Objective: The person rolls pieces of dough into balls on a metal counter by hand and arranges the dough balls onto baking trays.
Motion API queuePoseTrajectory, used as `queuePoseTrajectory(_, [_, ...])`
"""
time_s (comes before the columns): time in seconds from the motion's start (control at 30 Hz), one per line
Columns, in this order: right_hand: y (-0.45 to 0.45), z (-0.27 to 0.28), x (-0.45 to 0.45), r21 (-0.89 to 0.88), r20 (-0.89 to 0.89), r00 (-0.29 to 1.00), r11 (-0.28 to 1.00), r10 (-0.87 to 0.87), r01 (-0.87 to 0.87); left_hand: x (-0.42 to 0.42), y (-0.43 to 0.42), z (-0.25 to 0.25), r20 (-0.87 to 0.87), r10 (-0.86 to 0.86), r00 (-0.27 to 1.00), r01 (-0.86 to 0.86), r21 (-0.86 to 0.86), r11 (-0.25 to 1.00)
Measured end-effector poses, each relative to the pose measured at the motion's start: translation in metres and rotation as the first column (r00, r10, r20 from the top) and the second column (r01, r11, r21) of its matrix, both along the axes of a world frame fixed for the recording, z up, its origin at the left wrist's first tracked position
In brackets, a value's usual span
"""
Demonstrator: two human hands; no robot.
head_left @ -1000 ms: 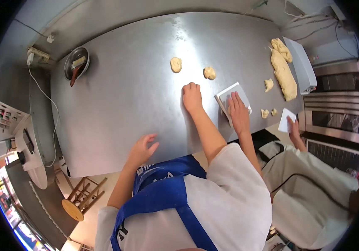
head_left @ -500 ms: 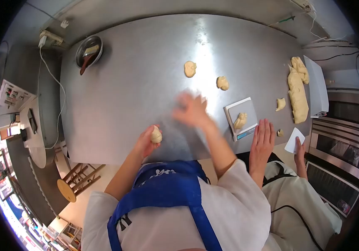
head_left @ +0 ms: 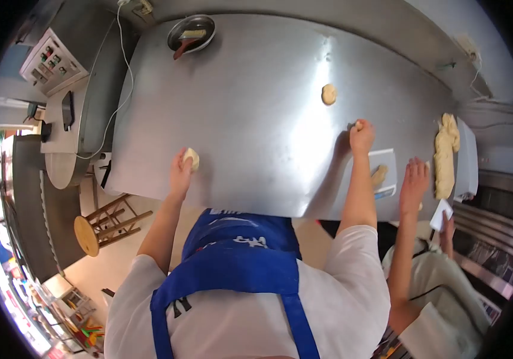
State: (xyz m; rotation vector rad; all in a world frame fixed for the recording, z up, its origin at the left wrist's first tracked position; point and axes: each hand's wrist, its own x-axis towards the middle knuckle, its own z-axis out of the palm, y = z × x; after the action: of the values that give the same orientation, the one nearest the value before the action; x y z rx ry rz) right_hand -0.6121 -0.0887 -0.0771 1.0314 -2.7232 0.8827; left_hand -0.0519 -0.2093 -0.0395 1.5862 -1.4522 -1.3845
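Observation:
My left hand (head_left: 179,177) is wrapped round a pale ball of dough (head_left: 192,158), held over the left part of the metal table. Further out on the right, my right hand (head_left: 362,139) is closed on a small piece of dough (head_left: 359,125), mostly hidden by the fingers. Beyond it another round dough piece (head_left: 328,94) lies on the table. Close to my right forearm is a white scale (head_left: 389,159) bearing a lump of dough (head_left: 379,175).
At right, a co-worker's hand (head_left: 414,182) is near the scale, and their other hand holds a white scraper (head_left: 441,213). A long dough slab (head_left: 445,161) lies at the right table edge (head_left: 268,210). A metal bowl (head_left: 209,28) with a brush (head_left: 188,40) stands far left.
My right hand has reached out to the right and closed on a dough piece. My left hand has moved left with its dough ball. The view has shifted.

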Motion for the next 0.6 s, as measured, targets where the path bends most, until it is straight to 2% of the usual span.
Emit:
queuePoseTrajectory(0.03, [0.004,0.016,0.024,-0.104,0.068,0.997,0.994,-0.028,0.035,0.012,-0.006,0.006,0.015,-0.027,1.0,0.027,0.015,1.0])
queuePoseTrajectory(0.1, [0.014,0.063,0.098,-0.255,0.005,0.994,0.961,0.111,-0.107,0.018,-0.019,0.019,0.239,-0.139,0.961,0.188,-0.197,0.962])
queuePoseTrajectory(0.13, [0.017,0.081,0.141,-0.281,-0.044,0.978,0.937,0.203,-0.207,0.024,-0.025,0.012,0.229,-0.165,0.959,0.21,-0.188,0.959])
queuePoseTrajectory(0.17, [0.026,0.087,0.182,-0.316,0.089,0.949,0.912,0.301,-0.26,0.033,-0.029,0.004,0.354,-0.269,0.896,0.352,-0.194,0.916])
queuePoseTrajectory(0.2, [0.041,0.074,0.215,-0.283,0.105,0.905,0.885,0.413,-0.371,0.04,-0.025,-0.006,0.468,-0.351,0.811,0.476,-0.179,0.861])
queuePoseTrajectory(0.23, [0.054,0.059,0.25,-0.185,0.096,0.885,0.882,0.456,-0.434,0.044,-0.017,-0.018,0.455,-0.358,0.815,0.473,-0.166,0.865])
queuePoseTrajectory(0.3, [0.068,0.034,0.307,-0.016,0.039,0.867,0.867,0.497,-0.497,0.05,-0.011,-0.038,0.639,-0.282,0.716,0.655,-0.476,0.587])
queuePoseTrajectory(0.33, [0.073,0.024,0.327,0.061,-0.008,0.872,0.871,0.489,-0.488,0.05,-0.01,-0.04,0.641,-0.285,0.713,0.658,-0.47,0.589])
queuePoseTrajectory(0.4, [0.056,0.004,0.335,0.027,-0.021,0.889,0.889,0.458,-0.458,0.033,-0.008,-0.04,0.679,-0.24,0.694,0.653,-0.454,0.606])
queuePoseTrajectory(0.43, [0.035,0.0,0.334,0.115,0.014,0.94,0.933,0.341,-0.34,0.019,-0.02,-0.038,0.706,-0.306,0.638,0.683,-0.337,0.648])
queuePoseTrajectory(0.47, [0.014,-0.003,0.328,0.208,0.041,0.976,0.954,0.214,-0.218,-0.003,-0.033,-0.036,0.738,-0.228,0.635,0.673,-0.384,0.632])
queuePoseTrajectory(0.5, [-0.01,0.002,0.311,0.148,-0.144,0.95,0.955,0.278,-0.257,-0.024,-0.047,-0.035,0.762,-0.146,0.631,0.663,-0.431,0.612])
queuePoseTrajectory(0.53, [-0.037,0.009,0.289,0.091,-0.331,0.888,0.947,0.32,-0.308,-0.037,-0.062,-0.033,0.764,-0.143,0.63,0.662,-0.431,0.614])
queuePoseTrajectory(0.6, [-0.062,0.009,0.244,-0.135,-0.334,0.852,0.875,0.402,-0.466,-0.051,-0.092,-0.029,0.58,-0.124,0.805,0.527,-0.602,0.601])
